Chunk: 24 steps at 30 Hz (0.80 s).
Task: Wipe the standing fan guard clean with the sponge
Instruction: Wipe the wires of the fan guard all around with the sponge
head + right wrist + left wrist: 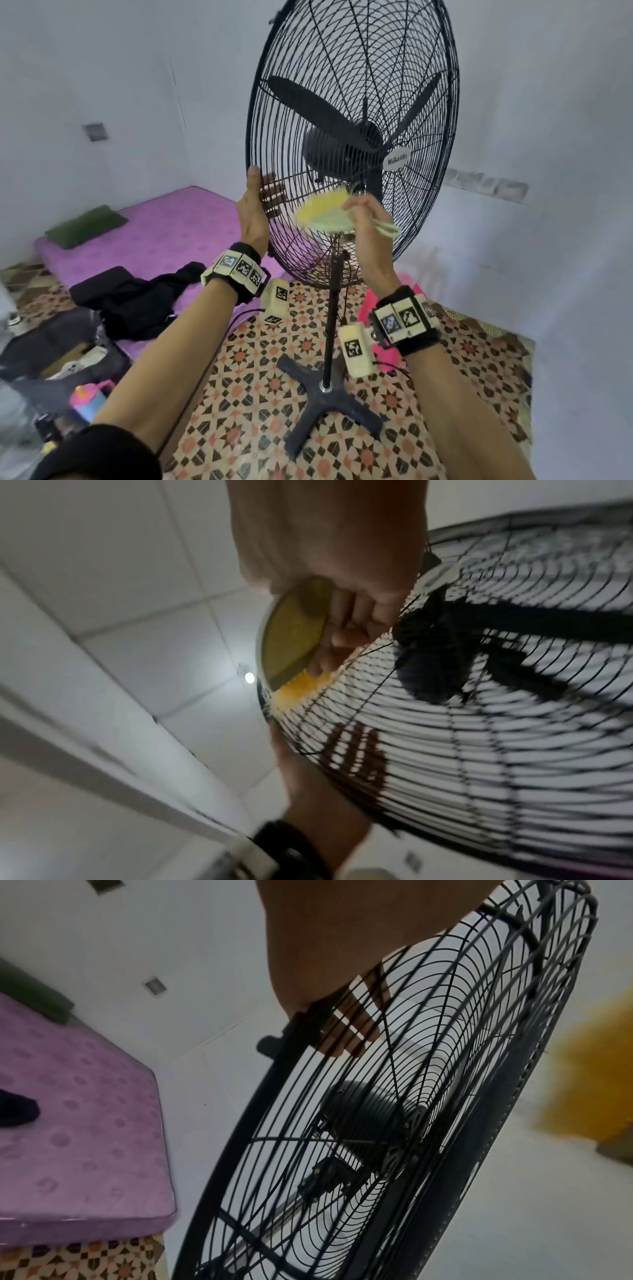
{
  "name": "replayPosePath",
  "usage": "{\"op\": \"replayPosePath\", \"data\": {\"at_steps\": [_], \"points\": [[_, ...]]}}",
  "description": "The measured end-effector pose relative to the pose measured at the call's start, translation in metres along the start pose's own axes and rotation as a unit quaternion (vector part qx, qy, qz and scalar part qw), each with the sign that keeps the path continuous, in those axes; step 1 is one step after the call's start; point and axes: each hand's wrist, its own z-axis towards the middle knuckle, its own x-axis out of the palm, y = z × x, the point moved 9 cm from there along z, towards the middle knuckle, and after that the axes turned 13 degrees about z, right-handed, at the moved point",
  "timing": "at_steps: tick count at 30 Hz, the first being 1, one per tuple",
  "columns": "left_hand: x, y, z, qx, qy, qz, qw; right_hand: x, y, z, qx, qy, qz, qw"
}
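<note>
White-walled room, patterned tile floor point(260, 370): left hand point(251, 214) grips fan guard point(421, 85) rim; right hand point(364, 219) holds sponge point(320, 209) against lower wires, just beside.

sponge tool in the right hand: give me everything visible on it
The sponge is a round, pale green plastic disc with a yellow scrubbing face and a looped handle. The right hand grips it by the handle end, flat face tilted, its yellow edge against the wires of the fan guard low down, near the motor housing. Its shape is blurred in the wrist view.
</note>
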Motion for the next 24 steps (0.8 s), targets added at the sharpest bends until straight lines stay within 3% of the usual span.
{"op": "replayPosePath", "data": {"at_steps": [2,8,14,16,20,24], "points": [[0.001,0.0,0.0,0.001,0.001,0.005,1.0,0.012,0.006,0.009,-0.024,0.012,-0.004,1.0],[-0.011,0.002,0.001,-0.011,0.011,0.001,1.0,-0.016,-0.067,-0.018,0.107,0.016,-0.122,0.987],[-0.004,-0.007,-0.005,0.002,0.001,0.015,1.0,0.015,-0.005,0.015,-0.014,0.022,-0.001,1.0],[-0.005,-0.007,-0.006,0.003,-0.001,0.015,1.0,0.013,-0.02,0.01,-0.006,0.02,-0.026,0.999],[-0.01,-0.001,-0.005,-0.012,-0.001,0.005,1.0,-0.017,-0.07,-0.016,0.108,0.008,-0.085,0.99],[-0.006,0.0,-0.005,-0.011,-0.01,0.008,1.0,-0.011,-0.029,0.001,0.051,-0.003,-0.052,0.997]]}}
